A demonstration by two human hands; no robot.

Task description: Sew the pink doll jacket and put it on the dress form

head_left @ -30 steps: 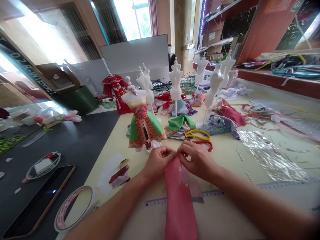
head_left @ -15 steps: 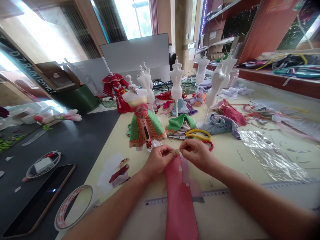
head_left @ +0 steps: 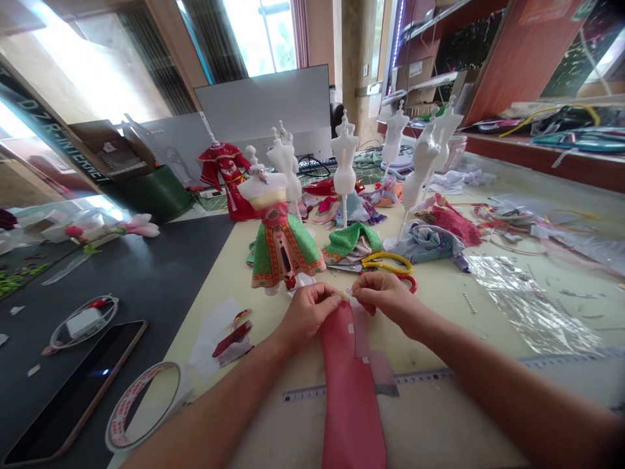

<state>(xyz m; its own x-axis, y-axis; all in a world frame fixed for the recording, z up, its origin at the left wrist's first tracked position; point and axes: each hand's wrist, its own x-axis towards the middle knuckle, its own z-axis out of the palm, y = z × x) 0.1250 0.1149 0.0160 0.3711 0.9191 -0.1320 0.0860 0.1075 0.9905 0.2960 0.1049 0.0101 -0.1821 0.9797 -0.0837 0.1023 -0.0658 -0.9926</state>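
A long strip of pink fabric (head_left: 349, 397) lies lengthwise in front of me, with a few small whitish tabs along its right edge. At its top end my left hand (head_left: 312, 312) pinches the fabric between thumb and fingers. Close by on the right, my right hand (head_left: 385, 296) is closed in a pinch at the fabric's top corner. Whatever sits between those fingertips is too small to make out; a whitish bit shows between the two hands. Under the strip's right side, a pale pinkish piece (head_left: 360, 329) sticks out.
Yellow-and-red-handled scissors (head_left: 388, 262) lie just beyond my hands. A dressed doll form (head_left: 280, 228) and bare white doll torsos (head_left: 344, 156) stand behind. A ruler (head_left: 420, 376) crosses the table; a tape roll (head_left: 117, 417) and a phone (head_left: 78, 391) are at left.
My right hand has shifted slightly, with its fingers turned a little and lower fingers now showing by the strip. The left hand and the fabric are nearly unchanged.
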